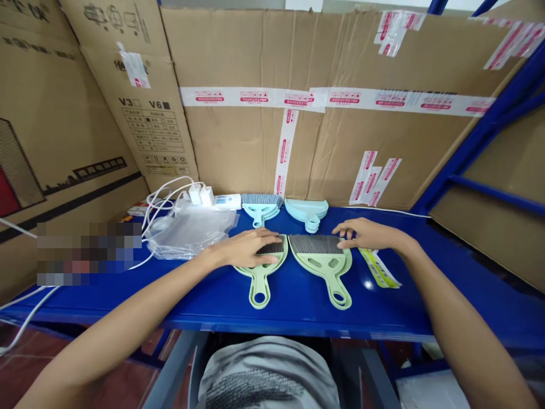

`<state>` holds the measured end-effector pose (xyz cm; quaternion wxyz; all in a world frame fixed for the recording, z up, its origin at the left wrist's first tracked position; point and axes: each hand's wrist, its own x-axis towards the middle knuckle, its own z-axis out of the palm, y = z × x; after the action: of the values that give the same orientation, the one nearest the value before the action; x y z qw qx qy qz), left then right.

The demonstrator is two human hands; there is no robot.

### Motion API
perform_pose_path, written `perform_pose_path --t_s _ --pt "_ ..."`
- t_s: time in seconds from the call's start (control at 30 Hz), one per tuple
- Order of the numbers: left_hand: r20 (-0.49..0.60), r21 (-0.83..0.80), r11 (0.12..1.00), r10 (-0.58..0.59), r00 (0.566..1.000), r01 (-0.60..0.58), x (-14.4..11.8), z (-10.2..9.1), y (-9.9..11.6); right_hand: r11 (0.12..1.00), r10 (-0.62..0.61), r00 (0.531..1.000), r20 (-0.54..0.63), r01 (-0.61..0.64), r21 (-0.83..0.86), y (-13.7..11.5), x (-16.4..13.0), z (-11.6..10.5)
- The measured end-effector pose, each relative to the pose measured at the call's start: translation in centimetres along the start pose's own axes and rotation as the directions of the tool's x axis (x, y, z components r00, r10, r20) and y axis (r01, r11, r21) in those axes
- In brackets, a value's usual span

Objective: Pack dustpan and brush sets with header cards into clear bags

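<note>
Blue worktop (pixel 298 307), near edge: two green brush-and-dustpan sets, handles toward the person. Left hand (pixel 247 250) lies flat, fingers spread, on left set (pixel 259 267). Right hand (pixel 366 234), loosely spread, fingertips the right set (pixel 323 258) bristles. Behind: blue brush (pixel 260 205), stacked blue dustpans (pixel 307 211).

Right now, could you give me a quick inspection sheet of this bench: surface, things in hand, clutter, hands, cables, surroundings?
Surface: blue shelf top, glossy.
Things in hand: two green brush-and-dustpan sets side by side, handles toward the person; left green set, right green set.
Clutter: blue hand brush and stacked blue dustpans at the back; clear plastic bags; a printed label strip.
Hands: left hand flat on the left set's bristles; right hand fingertips on the right set's bristle edge.
Cables: white cables with white chargers, trailing off the left edge.
Surroundings: taped cardboard boxes behind; blue rack frame at right.
</note>
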<state>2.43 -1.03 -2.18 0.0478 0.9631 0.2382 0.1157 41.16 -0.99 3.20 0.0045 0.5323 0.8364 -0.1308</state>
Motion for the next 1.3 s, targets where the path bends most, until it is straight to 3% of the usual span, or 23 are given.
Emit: perform_pose_path --t_s 0.23,0.5,0.87,0.97,1.07,1.17,1.23,1.3 --pt "0.056 -0.048 0.998 0.045 0.997 -0.042 -0.3 -0.7 -0.2 0.999 -0.038 0.999 0.032 0.038 -0.002 -0.3 -0.4 0.8" --pt "0.191 -0.073 0.997 -0.021 0.981 0.035 -1.1 -1.7 -0.2 0.995 -0.085 0.989 0.125 0.079 0.056 0.4 -1.1 0.7" --pt "0.124 -0.192 0.981 0.048 0.991 -0.023 -0.8 -1.6 0.0 0.994 -0.043 0.993 0.111 0.031 0.109 0.0 -1.6 0.5" --pt "0.162 -0.167 0.986 0.003 0.987 0.025 -0.9 -1.5 -0.2 0.986 0.055 0.998 0.017 -0.057 0.155 2.0 -2.5 -0.7" --pt "0.189 -0.146 0.987 -0.034 0.981 0.063 -1.0 -1.3 -0.5 0.97 0.229 0.971 -0.07 -0.222 0.1 5.1 -3.1 -1.3" --pt "0.19 -0.137 0.989 -0.035 0.981 0.062 -1.0 -1.3 -0.5 0.898 0.437 0.899 0.011 -0.438 0.045 6.6 -3.1 -0.7" --pt "0.197 -0.121 0.991 -0.039 0.98 0.064 -1.0 -1.3 -0.4 0.827 0.555 0.83 0.056 -0.558 0.062 5.9 -2.9 -0.1" --pt "0.199 -0.112 0.992 -0.04 0.979 0.063 -0.9 -1.3 -0.2 0.785 0.611 0.789 0.062 -0.614 0.078 4.5 -2.7 0.4"
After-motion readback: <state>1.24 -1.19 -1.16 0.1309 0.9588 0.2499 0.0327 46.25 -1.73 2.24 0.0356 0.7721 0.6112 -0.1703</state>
